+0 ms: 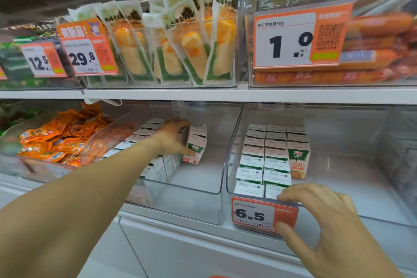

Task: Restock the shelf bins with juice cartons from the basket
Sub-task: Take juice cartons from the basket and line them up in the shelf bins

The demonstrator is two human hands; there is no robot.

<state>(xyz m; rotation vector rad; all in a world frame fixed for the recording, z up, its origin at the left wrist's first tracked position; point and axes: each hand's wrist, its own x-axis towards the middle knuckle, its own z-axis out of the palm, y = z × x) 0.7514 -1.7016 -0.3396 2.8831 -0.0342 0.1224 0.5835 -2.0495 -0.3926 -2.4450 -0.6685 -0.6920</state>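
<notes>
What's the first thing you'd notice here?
The big 1.0 price tag at upper right, on a clear bin of sausages. Below it, the left hand grips juice cartons in the middle bin, while the right hand pinches the 6.5 tag.

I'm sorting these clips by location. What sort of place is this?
Most likely a supermarket or convenience store aisle. Orange price tags, such as the 6.5 tag, are clipped to clear shelf bins stocked with juice cartons and packaged snacks. The left hand is placing a carton.
</notes>
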